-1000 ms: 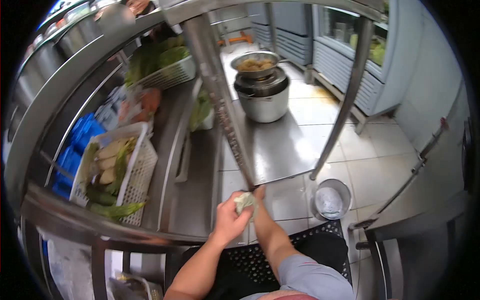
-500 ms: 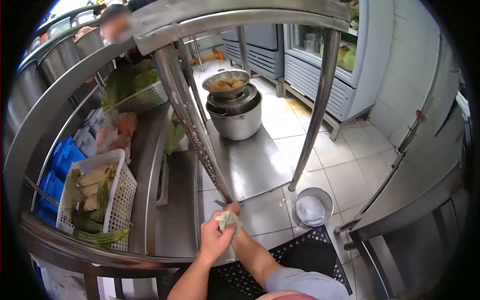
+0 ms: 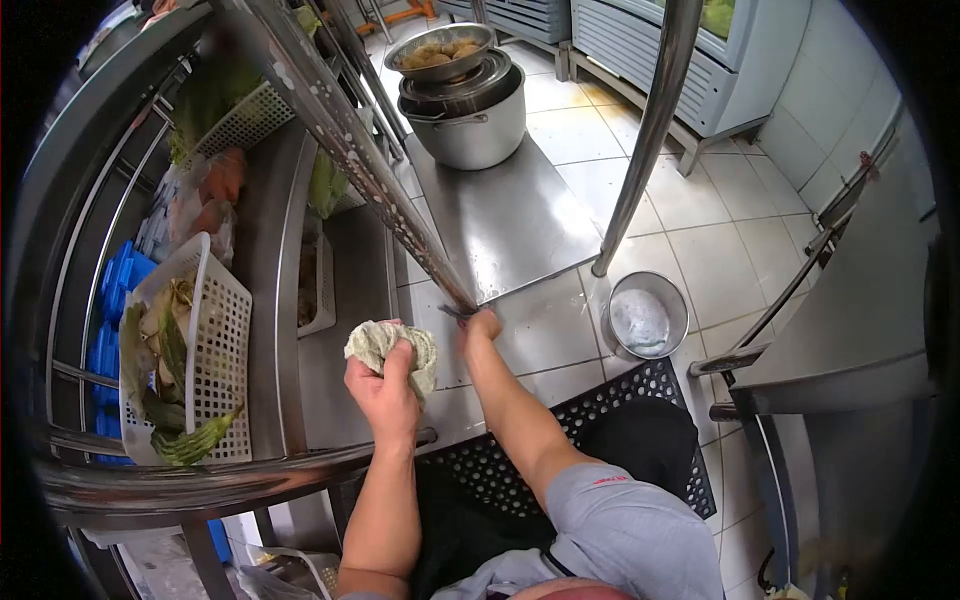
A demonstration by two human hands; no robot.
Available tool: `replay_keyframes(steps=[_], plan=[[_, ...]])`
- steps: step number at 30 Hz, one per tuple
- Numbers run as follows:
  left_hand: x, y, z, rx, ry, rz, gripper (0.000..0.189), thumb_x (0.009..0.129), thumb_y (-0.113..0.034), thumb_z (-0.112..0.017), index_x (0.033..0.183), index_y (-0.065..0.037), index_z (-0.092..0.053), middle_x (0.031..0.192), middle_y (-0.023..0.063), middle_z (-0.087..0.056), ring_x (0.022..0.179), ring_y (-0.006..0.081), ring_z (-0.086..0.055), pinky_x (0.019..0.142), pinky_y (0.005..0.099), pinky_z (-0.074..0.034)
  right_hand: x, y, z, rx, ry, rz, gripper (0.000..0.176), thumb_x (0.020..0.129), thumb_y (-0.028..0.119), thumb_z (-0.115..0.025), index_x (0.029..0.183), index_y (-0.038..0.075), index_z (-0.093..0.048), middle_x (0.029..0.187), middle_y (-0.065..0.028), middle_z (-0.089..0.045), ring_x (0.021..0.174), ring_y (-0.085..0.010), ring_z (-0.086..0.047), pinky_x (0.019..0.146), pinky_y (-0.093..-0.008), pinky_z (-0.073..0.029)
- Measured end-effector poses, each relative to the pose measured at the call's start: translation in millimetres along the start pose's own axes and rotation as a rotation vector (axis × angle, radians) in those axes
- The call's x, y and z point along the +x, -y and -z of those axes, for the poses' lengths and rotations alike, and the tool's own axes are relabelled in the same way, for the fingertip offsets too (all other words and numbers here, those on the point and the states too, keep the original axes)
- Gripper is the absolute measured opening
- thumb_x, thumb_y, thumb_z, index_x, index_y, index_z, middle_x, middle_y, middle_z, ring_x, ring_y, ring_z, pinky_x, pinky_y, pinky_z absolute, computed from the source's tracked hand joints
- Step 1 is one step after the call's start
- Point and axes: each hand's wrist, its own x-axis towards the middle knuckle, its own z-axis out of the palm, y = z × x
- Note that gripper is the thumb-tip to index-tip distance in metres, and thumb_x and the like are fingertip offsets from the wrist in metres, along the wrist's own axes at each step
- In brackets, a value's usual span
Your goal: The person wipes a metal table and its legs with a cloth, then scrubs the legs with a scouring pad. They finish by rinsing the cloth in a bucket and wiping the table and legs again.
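Observation:
My left hand (image 3: 385, 395) is closed on a crumpled, pale green-white cloth (image 3: 408, 350), thumb on top, raised beside the lower steel shelf. Low down, my right hand (image 3: 482, 328) is closed at the foot of a speckled steel table leg (image 3: 375, 200), its fingers partly hidden. A small grey piece sticks out to the left of the leg right at that hand. To the right on the tiles stands a round metal pot (image 3: 648, 316) with whitish, foamy-looking contents.
A steel bottom shelf (image 3: 545, 225) carries a large pot (image 3: 480, 130) topped by a colander (image 3: 440, 60). A white vegetable basket (image 3: 225, 360) sits on the left shelf. A second leg (image 3: 650, 140) stands at right; a perforated black mat (image 3: 640, 390) lies below me.
My left hand has moved left with the cloth, away from my right hand, which stays at the leg's foot. The view has tilted down, and the person at the upper left is mostly out of sight.

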Motion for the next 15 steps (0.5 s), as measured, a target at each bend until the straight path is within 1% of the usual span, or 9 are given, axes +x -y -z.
replay_keyframes(steps=[1, 4, 5, 7, 8, 10, 11, 14, 15], plan=[[1.3, -0.1, -0.3, -0.007, -0.011, -0.002, 0.022, 0.087, -0.003, -0.058, 0.108, 0.003, -0.058, 0.095, 0.0083, -0.062, 0.08, 0.0147, -0.06, 0.071, 0.0283, -0.051, 16.6, 0.1, 6.5, -0.049, 0.023, -0.023, 0.027, 0.091, 0.019, -0.047, 0.09, 0.001, -0.067, 0.092, -0.0127, -0.066, 0.071, -0.0252, -0.061, 0.056, -0.0404, -0.046], [8.0, 8.0, 5.9, -0.016, -0.041, -0.021, 0.026, 0.087, -0.005, -0.06, 0.111, 0.003, -0.058, 0.097, 0.0093, -0.062, 0.081, 0.0157, -0.061, 0.071, 0.0286, -0.051, 32.1, 5.6, 16.2, -0.03, 0.18, -0.112, 0.024, 0.095, 0.019, -0.046, 0.113, 0.01, -0.06, 0.111, -0.0108, -0.061, 0.089, -0.0299, -0.06, 0.066, -0.0488, -0.05], [7.7, 9.9, 8.0, -0.042, -0.072, -0.007, 0.027, 0.087, -0.006, -0.06, 0.112, 0.003, -0.057, 0.098, 0.0098, -0.062, 0.082, 0.0166, -0.062, 0.071, 0.0292, -0.052, 35.6, -5.1, 13.8, 0.004, 0.132, -0.06, 0.027, 0.095, 0.023, -0.051, 0.115, 0.008, -0.06, 0.112, -0.0109, -0.061, 0.092, -0.0307, -0.06, 0.069, -0.0537, -0.049], [9.7, 5.8, 6.2, -0.081, -0.107, 0.012, 0.031, 0.086, -0.008, -0.061, 0.114, 0.004, -0.056, 0.099, 0.0118, -0.063, 0.085, 0.0192, -0.064, 0.072, 0.0315, -0.054, 2.9, 3.0, 6.3, 0.106, 0.062, -0.089, 0.028, 0.093, 0.02, -0.058, 0.118, 0.008, -0.06, 0.119, -0.0096, -0.057, 0.097, -0.0283, -0.058, 0.065, -0.0462, -0.052], [8.6, -2.3, -0.6, -0.148, -0.134, 0.021, 0.022, 0.088, -0.003, -0.059, 0.109, 0.005, -0.058, 0.097, 0.0092, -0.063, 0.082, 0.0151, -0.062, 0.073, 0.0292, -0.053, -15.9, 8.0, 4.4, 0.102, 0.046, -0.09, 0.025, 0.095, 0.017, -0.055, 0.117, 0.008, -0.06, 0.117, -0.0101, -0.058, 0.095, -0.0271, -0.058, 0.063, -0.042, -0.053], [10.0, 1.1, 0.3, -0.175, -0.139, 0.034, 0.022, 0.089, -0.002, -0.058, 0.109, 0.004, -0.058, 0.097, 0.0098, -0.063, 0.081, 0.0158, -0.063, 0.072, 0.0297, -0.053, -44.1, 18.0, 1.4, 0.169, -0.008, -0.072, 0.025, 0.096, 0.014, -0.048, 0.117, 0.008, -0.059, 0.116, -0.0104, -0.058, 0.094, -0.0265, -0.058, 0.063, -0.0409, -0.053], [5.8, 1.9, 3.0, -0.159, -0.128, 0.053, 0.022, 0.089, -0.002, -0.058, 0.109, 0.004, -0.058, 0.097, 0.0099, -0.063, 0.081, 0.0159, -0.063, 0.071, 0.0298, -0.053, -30.6, 10.9, 6.3, 0.201, 0.103, -0.054, 0.025, 0.097, 0.014, -0.046, 0.118, 0.009, -0.059, 0.118, -0.0098, -0.057, 0.094, -0.0261, -0.058, 0.067, -0.04, -0.054], [8.5, -0.1, 6.3, -0.143, -0.116, 0.025, 0.021, 0.089, -0.003, -0.057, 0.109, 0.004, -0.057, 0.096, 0.0101, -0.063, 0.079, 0.0163, -0.063, 0.068, 0.0301, -0.054, 15.8, -1.6, 26.9, 0.042, 0.094, -0.098, 0.026, 0.097, 0.012, -0.044, 0.12, 0.009, -0.057, 0.118, -0.0094, -0.058, 0.098, -0.0255, -0.057, 0.072, -0.0406, -0.054], [11.0, 3.0, 8.3, -0.135, -0.132, 0.004, 0.021, 0.089, -0.003, -0.057, 0.109, 0.004, -0.057, 0.096, 0.0102, -0.063, 0.077, 0.0164, -0.063, 0.066, 0.0303, -0.054, 19.4, -0.8, 28.5, 0.095, 0.115, -0.124, 0.029, 0.097, 0.011, -0.042, 0.123, 0.01, -0.055, 0.121, -0.0093, -0.056, 0.101, -0.0246, -0.056, 0.077, -0.042, -0.053]])
